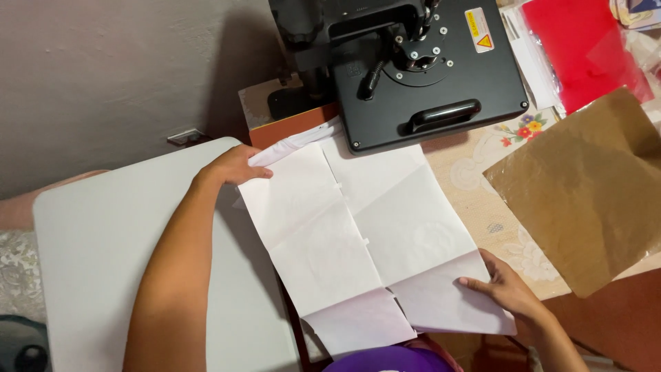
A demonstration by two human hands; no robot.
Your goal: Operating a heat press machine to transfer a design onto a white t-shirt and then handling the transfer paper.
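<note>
I have a large white paper sheet (365, 234) spread flat in front of the black heat press (413, 62). The sheet is thin, creased into rectangles by fold lines, and looks pieced together from several leaves with small tabs along the middle seam. Its far edge runs just under the press's front lip; a bit of white cloth (296, 141) shows from beneath the far left corner.

My left hand (237, 165) sits at that far left corner, left of the press, its grip closed on the corner of the sheet, thumb on top. My right hand (506, 286) is at the near right corner, well away from the press, fingers pinching the edge of the sheet with the thumb laid on the paper.

Right of the press lies a stiff, glossy brown sheet (589, 189), roughly square, resting on the floral-patterned worktop (478, 207). Beyond it, beside the press's right side, is a red sheet (582, 45) in clear wrapping. Left of the press stands a smooth pale grey table (96, 248) with rounded corners.
</note>
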